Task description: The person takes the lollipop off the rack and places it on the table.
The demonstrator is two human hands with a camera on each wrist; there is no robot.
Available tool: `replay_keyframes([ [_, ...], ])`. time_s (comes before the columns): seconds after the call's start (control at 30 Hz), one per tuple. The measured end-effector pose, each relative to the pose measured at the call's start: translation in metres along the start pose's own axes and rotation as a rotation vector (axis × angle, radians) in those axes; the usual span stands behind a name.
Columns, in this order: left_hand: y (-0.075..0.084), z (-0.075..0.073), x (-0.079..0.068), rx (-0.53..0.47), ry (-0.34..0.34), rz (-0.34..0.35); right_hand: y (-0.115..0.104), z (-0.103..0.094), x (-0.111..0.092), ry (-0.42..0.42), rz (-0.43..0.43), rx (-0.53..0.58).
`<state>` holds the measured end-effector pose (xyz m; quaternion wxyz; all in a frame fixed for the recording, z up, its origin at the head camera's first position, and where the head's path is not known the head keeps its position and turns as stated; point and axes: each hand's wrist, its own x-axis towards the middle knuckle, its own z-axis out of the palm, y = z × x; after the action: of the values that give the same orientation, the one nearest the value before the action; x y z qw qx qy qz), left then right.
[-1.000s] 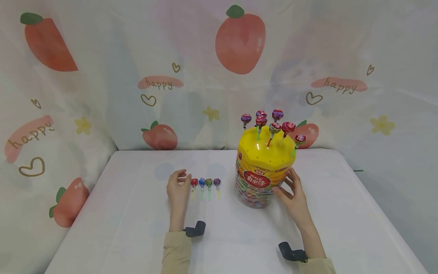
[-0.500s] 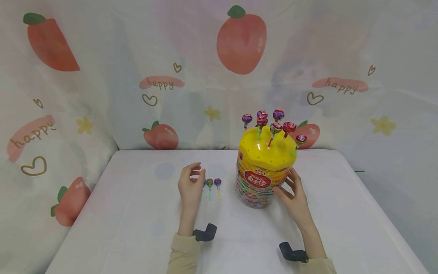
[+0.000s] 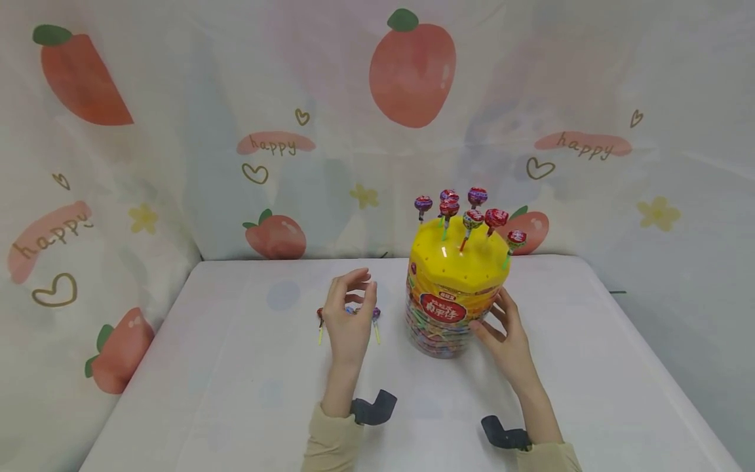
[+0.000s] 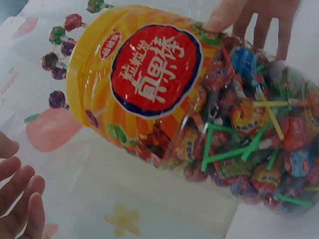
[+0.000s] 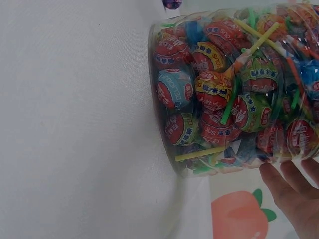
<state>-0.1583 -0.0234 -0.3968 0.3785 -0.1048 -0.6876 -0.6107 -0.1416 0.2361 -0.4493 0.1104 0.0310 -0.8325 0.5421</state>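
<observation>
A clear jar (image 3: 439,337) full of lollipops stands on the table, with a yellow lid (image 3: 427,252) that has small holes. Several wrapped lollipops (image 3: 472,220) stick up out of the lid. My right hand (image 3: 508,341) holds the jar's right side, thumb toward the front and fingers around the side. Left of the jar, my left hand (image 3: 348,321) is over a short row of loose lollipops, its fingers loosely bent. A red lollipop (image 3: 320,316) and a purple lollipop (image 3: 376,314) show either side of it; the hand partly hides a blue one (image 3: 350,309).
A white cloth covers the table (image 3: 236,367). Behind it hangs a backdrop (image 3: 336,85) printed with peaches, hearts and "happy". Each wrist wears a black camera mount, like the left one (image 3: 374,408).
My left hand has moved right across the loose lollipops, from beside the red one to over the middle ones. The red lollipop now lies farther left. My right hand stays on the jar.
</observation>
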Motion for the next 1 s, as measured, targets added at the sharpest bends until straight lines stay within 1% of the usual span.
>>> replay_keyframes([
  [0.07,0.007,0.004,0.001,-0.022,-0.015,0.009,0.000,0.000,0.000,0.001,0.001,0.000],
  [0.2,0.015,0.016,0.005,-0.052,-0.048,0.047,-0.001,-0.001,-0.001,0.001,0.004,0.003],
  [0.37,0.018,0.030,0.012,-0.067,-0.075,0.085,-0.004,-0.002,-0.003,-0.001,-0.007,0.022],
  [0.57,0.024,0.044,0.025,-0.079,-0.103,0.109,-0.007,-0.001,-0.003,-0.004,-0.018,0.008],
  [0.9,0.036,0.065,0.041,-0.084,-0.194,0.138,-0.006,-0.001,-0.004,-0.003,-0.018,0.009],
  [1.0,0.037,0.070,0.046,-0.079,-0.209,0.167,-0.006,-0.001,-0.004,-0.003,-0.023,0.019],
])
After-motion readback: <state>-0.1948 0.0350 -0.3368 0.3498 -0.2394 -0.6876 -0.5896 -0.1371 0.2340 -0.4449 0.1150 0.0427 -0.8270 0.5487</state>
